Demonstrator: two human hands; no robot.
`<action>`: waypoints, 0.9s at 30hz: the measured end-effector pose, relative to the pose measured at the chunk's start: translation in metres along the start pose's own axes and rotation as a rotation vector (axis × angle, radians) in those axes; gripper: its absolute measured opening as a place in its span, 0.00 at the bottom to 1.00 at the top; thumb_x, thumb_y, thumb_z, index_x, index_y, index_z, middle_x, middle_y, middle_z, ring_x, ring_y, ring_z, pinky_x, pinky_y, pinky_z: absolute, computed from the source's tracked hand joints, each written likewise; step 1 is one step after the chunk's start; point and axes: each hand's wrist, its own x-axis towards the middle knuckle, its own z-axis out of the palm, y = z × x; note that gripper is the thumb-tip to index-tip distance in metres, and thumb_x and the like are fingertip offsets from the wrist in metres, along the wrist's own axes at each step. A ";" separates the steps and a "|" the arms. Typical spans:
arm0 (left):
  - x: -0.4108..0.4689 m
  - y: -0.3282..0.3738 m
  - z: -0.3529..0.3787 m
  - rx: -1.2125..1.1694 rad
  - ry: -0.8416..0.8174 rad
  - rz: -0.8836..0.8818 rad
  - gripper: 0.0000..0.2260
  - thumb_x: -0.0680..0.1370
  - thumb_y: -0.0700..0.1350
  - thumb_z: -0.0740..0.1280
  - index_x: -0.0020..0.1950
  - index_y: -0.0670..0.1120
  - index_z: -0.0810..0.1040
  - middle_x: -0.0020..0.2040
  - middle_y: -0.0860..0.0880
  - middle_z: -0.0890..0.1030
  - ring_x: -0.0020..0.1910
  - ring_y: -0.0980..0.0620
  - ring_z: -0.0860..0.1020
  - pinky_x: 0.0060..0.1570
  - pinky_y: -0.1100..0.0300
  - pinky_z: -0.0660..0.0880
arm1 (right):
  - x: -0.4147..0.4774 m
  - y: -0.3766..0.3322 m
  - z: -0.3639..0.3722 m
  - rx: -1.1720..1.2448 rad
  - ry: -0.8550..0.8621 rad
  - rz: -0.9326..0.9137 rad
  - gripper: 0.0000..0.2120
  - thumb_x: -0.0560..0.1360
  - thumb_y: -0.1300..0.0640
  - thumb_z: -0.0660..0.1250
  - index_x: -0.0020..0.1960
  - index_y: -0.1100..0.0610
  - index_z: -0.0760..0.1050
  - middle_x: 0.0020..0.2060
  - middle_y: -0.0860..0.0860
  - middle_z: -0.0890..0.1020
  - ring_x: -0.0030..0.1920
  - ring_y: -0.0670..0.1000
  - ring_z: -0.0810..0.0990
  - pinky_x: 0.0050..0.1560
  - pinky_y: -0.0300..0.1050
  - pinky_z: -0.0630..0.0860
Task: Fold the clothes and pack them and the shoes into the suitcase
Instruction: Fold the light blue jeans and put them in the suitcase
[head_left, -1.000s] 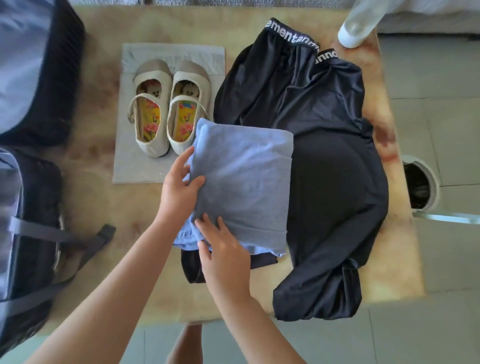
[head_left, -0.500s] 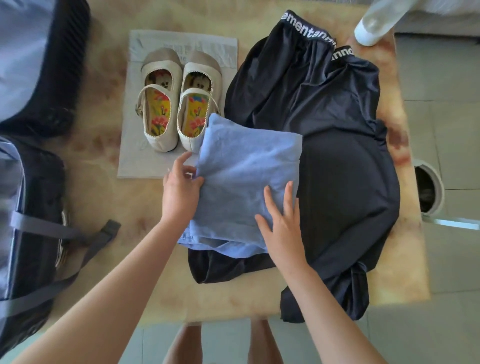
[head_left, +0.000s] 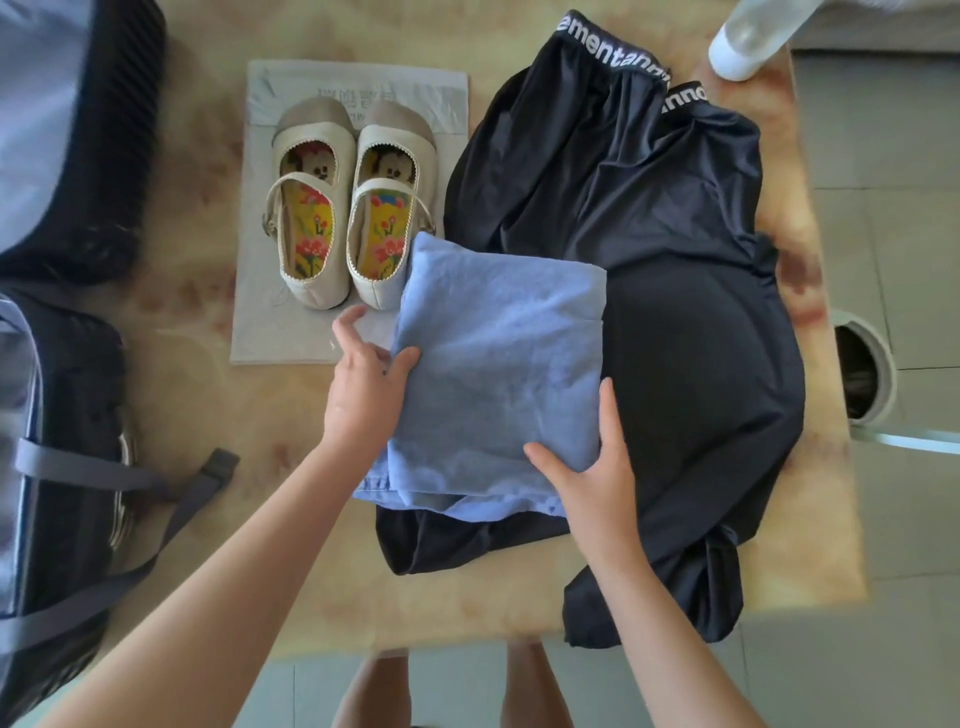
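Blue cloth, a folded garment (head_left: 498, 374), lay on the black trousers (head_left: 685, 322) at the middle of the table (head_left: 208, 405), its long axis running away from the person and its far left corner touching the heel of the right shoe. At its left edge the left hand (head_left: 363, 395) pinched the fabric, thumb on top, while the right hand (head_left: 597, 478) held the near right corner, thumb spread over the cloth and fingers straight along the side. Both shoes (head_left: 353, 218) stood side by side on a grey sheet (head_left: 260, 322), toes pointing away, and the suitcase (head_left: 57, 467) lay open at the left.
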 end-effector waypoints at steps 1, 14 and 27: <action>-0.004 0.003 -0.001 -0.038 0.014 0.015 0.28 0.79 0.46 0.65 0.73 0.49 0.52 0.40 0.49 0.77 0.42 0.49 0.77 0.44 0.54 0.70 | 0.004 -0.006 -0.006 0.014 -0.004 -0.011 0.46 0.68 0.54 0.77 0.77 0.42 0.52 0.68 0.36 0.67 0.66 0.32 0.65 0.70 0.41 0.66; -0.087 -0.026 0.025 -0.017 0.043 -0.144 0.42 0.74 0.44 0.70 0.78 0.47 0.44 0.45 0.56 0.76 0.44 0.50 0.79 0.40 0.53 0.76 | 0.066 0.000 -0.072 -0.421 -0.225 -0.108 0.49 0.67 0.55 0.78 0.77 0.43 0.50 0.71 0.42 0.62 0.69 0.39 0.57 0.66 0.39 0.57; 0.058 0.119 0.071 0.254 -0.187 0.204 0.33 0.77 0.51 0.67 0.77 0.47 0.54 0.59 0.49 0.79 0.56 0.48 0.77 0.52 0.53 0.76 | 0.035 0.016 -0.075 0.211 0.390 0.267 0.10 0.73 0.50 0.72 0.51 0.54 0.81 0.46 0.47 0.83 0.47 0.50 0.83 0.48 0.50 0.81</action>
